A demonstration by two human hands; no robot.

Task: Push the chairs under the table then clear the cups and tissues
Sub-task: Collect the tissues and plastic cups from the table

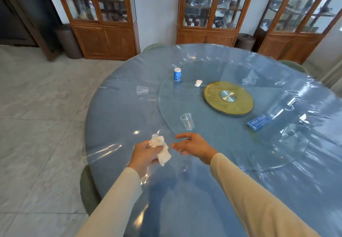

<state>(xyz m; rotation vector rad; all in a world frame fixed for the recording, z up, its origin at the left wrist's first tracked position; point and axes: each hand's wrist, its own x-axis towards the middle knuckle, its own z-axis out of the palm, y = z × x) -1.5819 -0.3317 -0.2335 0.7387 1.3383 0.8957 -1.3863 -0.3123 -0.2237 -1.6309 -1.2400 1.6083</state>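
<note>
Head view, lower centre: left hand (146,153) clamps a crumpled tissue (159,149); right hand (192,145), fingers spread, nears the clear cup (187,121) (likely light, crushable; grasp mid-wall).

"What was on the big round blue table (114,118)?"

"A round glass spinning plate (212,137) lay in the middle. A clear plastic cup (142,90) sat beside it, near a small blue and white can (177,74)."
</note>
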